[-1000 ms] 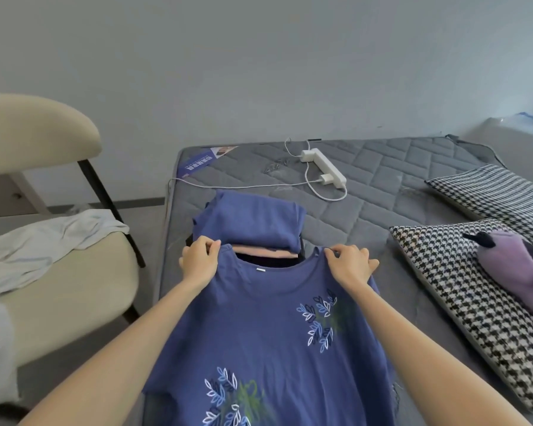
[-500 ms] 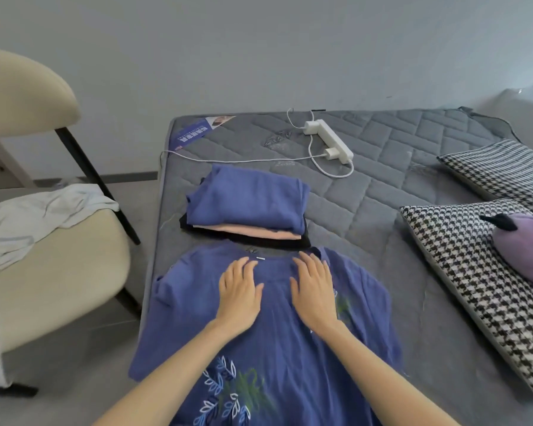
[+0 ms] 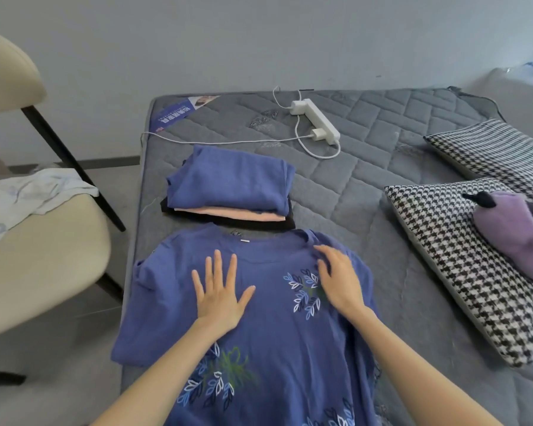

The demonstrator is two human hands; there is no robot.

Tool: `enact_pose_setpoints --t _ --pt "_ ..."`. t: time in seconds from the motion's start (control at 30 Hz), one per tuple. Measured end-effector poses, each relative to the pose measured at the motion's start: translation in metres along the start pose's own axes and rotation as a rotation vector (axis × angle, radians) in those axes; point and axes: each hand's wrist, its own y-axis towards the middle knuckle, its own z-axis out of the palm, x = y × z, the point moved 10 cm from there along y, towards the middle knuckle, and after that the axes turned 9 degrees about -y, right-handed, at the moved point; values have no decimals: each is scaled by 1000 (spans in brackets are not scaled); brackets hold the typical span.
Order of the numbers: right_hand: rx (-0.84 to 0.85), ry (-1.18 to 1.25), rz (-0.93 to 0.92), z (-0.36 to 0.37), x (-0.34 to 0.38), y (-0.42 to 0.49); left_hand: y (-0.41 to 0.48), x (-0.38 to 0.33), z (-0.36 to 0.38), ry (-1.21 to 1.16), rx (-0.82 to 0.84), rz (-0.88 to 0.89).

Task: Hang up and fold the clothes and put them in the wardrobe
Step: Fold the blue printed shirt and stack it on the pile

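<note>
Left fingers point(image 3: 217, 262): straight and spread, pressed flat on the cloth, tips toward 12 o'clock; they grasp nothing.
Right fingers point(image 3: 324, 251): relaxed and a little blurred, tips toward 11 o'clock, lying on the cloth beside the collar; nothing is grasped.
Left hand point(image 3: 219, 295): palm down on the chest of the blue shirt point(image 3: 268, 339), left of its middle.
Right hand point(image 3: 340, 279): palm down near the shirt's shoulder at 2 o'clock, partly over the upper leaf print.
Shirt's place: spread face up on the near half of the mattress point(image 3: 366, 186), straight before the person.
Shirt's heading: collar toward 12 o'clock, lower part toward 6 o'clock and cut off by the frame's edge; the long axis runs 12 to 6.
Sleeve: the one at 9 o'clock reaches the mattress's edge.
Folded stack point(image 3: 231, 182): just beyond the collar at 12 o'clock, blue on top, peach under it, black at the bottom.
Surface: grey quilted mattress, bearing a white power strip point(image 3: 316, 121) and its cable point(image 3: 228, 142) at 12 to 1 o'clock.
Pillows: a houndstooth pillow point(image 3: 450, 272) at 3 o'clock with a purple plush toy point(image 3: 514, 235) on it; a second pillow point(image 3: 490, 149) at 2 o'clock.
Room: a cream chair point(image 3: 37, 259) at 9 o'clock with a white garment point(image 3: 28, 192) draped on its seat; a plain grey wall point(image 3: 259, 41) behind; grey floor point(image 3: 59, 348).
</note>
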Motion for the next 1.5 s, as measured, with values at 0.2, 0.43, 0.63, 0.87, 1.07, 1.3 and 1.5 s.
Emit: enact_pose_setpoints --t 0.2,0.43,0.63,0.87,1.07,1.3,1.5 --pt "-201 203 610 -43 -107 -42 -30 -73 53 -105 170 50" --pt "104 166 595 -22 -130 -51 -32 -73 60 -79 204 8" --pt "231 144 486 -9 -109 -46 -33 -73 58 -86 202 8" --pt "-181 458 663 -63 -141 -62 -32 -72 60 -85 209 11" --pt "-185 212 822 -75 -169 -85 -32 -71 59 -92 204 14" --pt "-50 251 885 -53 -190 -102 -32 -71 59 -98 211 23" --pt "10 485 864 -42 -179 -96 -33 -70 58 -89 214 58"
